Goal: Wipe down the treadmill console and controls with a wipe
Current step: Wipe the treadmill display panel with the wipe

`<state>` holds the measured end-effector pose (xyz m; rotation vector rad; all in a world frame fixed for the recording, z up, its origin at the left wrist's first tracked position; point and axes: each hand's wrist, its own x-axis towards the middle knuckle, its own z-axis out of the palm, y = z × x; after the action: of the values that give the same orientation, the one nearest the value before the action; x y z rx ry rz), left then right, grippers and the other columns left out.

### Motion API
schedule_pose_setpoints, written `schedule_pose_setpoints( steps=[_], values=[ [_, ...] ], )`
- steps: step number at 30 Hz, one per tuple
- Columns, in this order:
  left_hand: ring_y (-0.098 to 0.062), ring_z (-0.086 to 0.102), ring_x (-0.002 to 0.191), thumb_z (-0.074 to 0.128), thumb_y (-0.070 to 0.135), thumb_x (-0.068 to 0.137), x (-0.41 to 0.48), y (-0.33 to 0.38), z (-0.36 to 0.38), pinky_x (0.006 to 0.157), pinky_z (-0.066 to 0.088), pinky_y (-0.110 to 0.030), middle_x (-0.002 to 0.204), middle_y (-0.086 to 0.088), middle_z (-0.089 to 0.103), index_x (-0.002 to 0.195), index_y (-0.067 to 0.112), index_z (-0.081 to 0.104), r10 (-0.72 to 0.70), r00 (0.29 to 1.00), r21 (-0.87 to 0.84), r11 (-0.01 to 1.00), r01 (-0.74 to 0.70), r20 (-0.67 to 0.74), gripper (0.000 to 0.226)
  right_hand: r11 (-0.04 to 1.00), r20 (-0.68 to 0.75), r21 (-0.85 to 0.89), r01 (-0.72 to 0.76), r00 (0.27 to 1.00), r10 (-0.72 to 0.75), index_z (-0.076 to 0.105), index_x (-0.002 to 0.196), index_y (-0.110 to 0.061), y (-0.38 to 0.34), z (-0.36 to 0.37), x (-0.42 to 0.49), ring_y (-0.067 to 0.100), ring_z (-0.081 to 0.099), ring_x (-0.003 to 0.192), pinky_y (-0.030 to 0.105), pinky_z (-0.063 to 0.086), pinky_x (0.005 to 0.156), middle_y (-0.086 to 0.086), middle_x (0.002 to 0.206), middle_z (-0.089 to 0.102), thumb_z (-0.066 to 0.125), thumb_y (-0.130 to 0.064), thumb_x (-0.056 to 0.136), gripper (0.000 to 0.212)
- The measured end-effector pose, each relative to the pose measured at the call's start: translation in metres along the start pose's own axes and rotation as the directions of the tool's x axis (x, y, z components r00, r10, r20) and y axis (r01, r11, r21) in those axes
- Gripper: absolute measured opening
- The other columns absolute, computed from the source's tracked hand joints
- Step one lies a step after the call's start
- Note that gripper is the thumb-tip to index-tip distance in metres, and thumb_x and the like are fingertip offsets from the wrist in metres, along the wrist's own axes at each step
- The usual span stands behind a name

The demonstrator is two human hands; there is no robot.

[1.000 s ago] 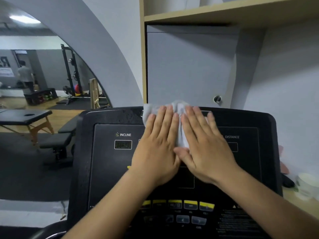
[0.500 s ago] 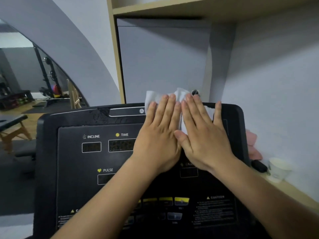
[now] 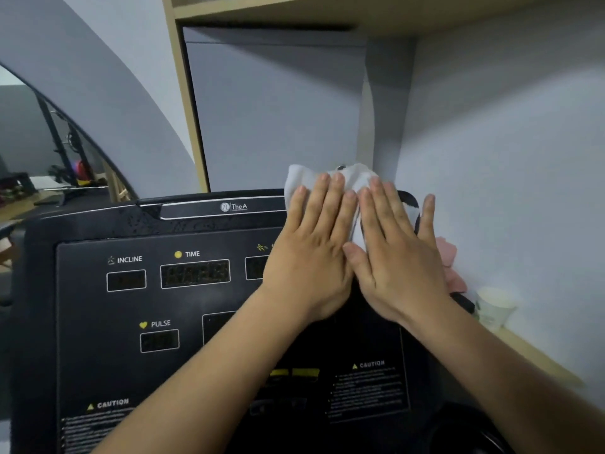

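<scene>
At console point(image 3: 98, 231) top-right corner, wipe point(image 3: 302, 178) under straight fingers point(image 3: 330, 208), left hand point(image 3: 311, 263) beside right hand point(image 3: 399, 267)

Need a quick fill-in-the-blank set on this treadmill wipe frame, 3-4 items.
The left hand and right hand press the crumpled white wipe flat on the upper ____ corner of the black treadmill console.
The display window right of INCLINE is labelled ____.
The yellow heart icon sits beside the word ____.
A white paper ____ stands on the wooden ledge right of the console.
Missing words: right, TIME, PULSE, cup.
</scene>
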<state>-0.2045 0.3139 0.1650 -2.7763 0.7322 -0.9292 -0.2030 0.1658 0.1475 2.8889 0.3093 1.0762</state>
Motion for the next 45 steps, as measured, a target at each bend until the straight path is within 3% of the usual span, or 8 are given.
schedule_pose_setpoints(
  steps=[5, 11, 17, 22, 29, 35, 40, 45],
  values=[
    [-0.03, -0.018, 0.149, 0.014, 0.044, 0.098, -0.031, 0.02, 0.018, 0.122, -0.003, -0.049, 0.162, -0.017, -0.013, 0.156, 0.007, 0.0, 0.05, 0.998, -0.084, 0.995, -0.053, -0.037, 0.07, 1.0, 0.039, 0.021, -0.013, 0.999, 0.012, 0.011, 0.154, -0.007, 0.016, 0.016, -0.045, 0.02, -0.001, 0.15, 0.065, 0.005, 0.114, 0.008, 0.163, 0.003, 0.007, -0.059, 0.096, 0.078],
    [-0.03, -0.027, 0.146, 0.005, 0.041, 0.098, 0.011, 0.026, 0.003, 0.12, -0.011, -0.046, 0.16, -0.018, -0.023, 0.153, 0.006, -0.014, -0.008, 1.0, -0.038, 0.999, 0.008, -0.005, 0.068, 0.998, 0.025, 0.026, -0.064, 0.998, 0.063, -0.004, 0.153, -0.012, 0.028, 0.002, -0.011, 0.015, -0.013, 0.148, 0.059, -0.001, 0.116, 0.004, 0.162, -0.008, -0.006, -0.056, 0.095, 0.074],
    [-0.026, -0.009, 0.151, 0.023, 0.047, 0.101, -0.06, 0.028, 0.025, 0.123, 0.001, -0.045, 0.164, -0.013, -0.003, 0.156, 0.008, 0.008, 0.07, 0.997, -0.116, 0.991, -0.072, -0.024, 0.069, 0.992, 0.019, 0.125, 0.007, 1.0, -0.009, 0.016, 0.154, -0.011, 0.01, 0.022, -0.074, 0.019, 0.005, 0.15, 0.064, 0.013, 0.114, 0.006, 0.162, 0.01, 0.011, -0.057, 0.098, 0.073],
    [-0.023, -0.025, 0.147, 0.007, 0.046, 0.098, -0.031, 0.019, 0.007, 0.121, -0.012, -0.042, 0.162, -0.01, -0.02, 0.155, 0.01, -0.01, -0.005, 1.0, -0.07, 0.998, 0.004, -0.002, 0.069, 0.998, 0.02, 0.049, -0.029, 0.999, 0.028, 0.004, 0.155, -0.012, 0.004, 0.006, -0.027, 0.017, -0.007, 0.149, 0.06, -0.001, 0.116, 0.005, 0.163, -0.001, 0.002, -0.057, 0.097, 0.073],
    [-0.024, -0.005, 0.152, 0.025, 0.048, 0.102, -0.09, 0.013, 0.03, 0.123, 0.008, -0.046, 0.164, -0.012, 0.001, 0.155, 0.005, 0.009, 0.009, 1.0, -0.137, 0.99, -0.012, -0.019, 0.07, 0.996, 0.023, 0.083, 0.034, 0.999, -0.036, 0.011, 0.154, -0.012, -0.016, 0.025, -0.075, 0.02, 0.004, 0.15, 0.063, 0.009, 0.115, 0.007, 0.163, 0.008, 0.01, -0.058, 0.098, 0.073],
    [-0.021, -0.022, 0.148, 0.008, 0.042, 0.099, -0.052, -0.008, 0.011, 0.122, -0.006, -0.043, 0.162, -0.009, -0.018, 0.155, 0.008, -0.008, -0.085, 0.996, -0.107, 0.991, 0.082, -0.026, 0.067, 0.999, 0.017, 0.044, 0.016, 1.0, -0.017, 0.006, 0.154, -0.009, -0.036, 0.002, -0.009, 0.019, -0.006, 0.149, 0.062, 0.0, 0.116, 0.008, 0.163, 0.002, 0.006, -0.058, 0.098, 0.074],
    [-0.023, -0.007, 0.152, 0.024, 0.044, 0.1, -0.107, -0.019, 0.026, 0.123, 0.004, -0.045, 0.164, -0.012, -0.001, 0.155, 0.004, 0.008, -0.052, 0.997, -0.154, 0.987, 0.042, -0.06, 0.07, 0.995, 0.043, 0.051, 0.092, 0.995, -0.094, 0.011, 0.154, -0.009, -0.058, 0.02, -0.059, 0.02, -0.001, 0.15, 0.063, 0.005, 0.115, 0.009, 0.162, 0.005, 0.011, -0.061, 0.098, 0.077],
    [-0.023, -0.012, 0.151, 0.02, 0.044, 0.1, -0.091, -0.046, 0.013, 0.123, -0.003, -0.043, 0.164, -0.011, -0.007, 0.155, 0.006, 0.003, -0.083, 0.996, -0.095, 0.992, 0.079, -0.043, 0.069, 0.995, 0.061, 0.042, 0.095, 0.993, -0.097, 0.009, 0.154, -0.01, -0.074, 0.004, -0.024, 0.019, -0.005, 0.149, 0.062, -0.001, 0.116, 0.008, 0.162, 0.003, 0.003, -0.062, 0.097, 0.077]
  ],
)
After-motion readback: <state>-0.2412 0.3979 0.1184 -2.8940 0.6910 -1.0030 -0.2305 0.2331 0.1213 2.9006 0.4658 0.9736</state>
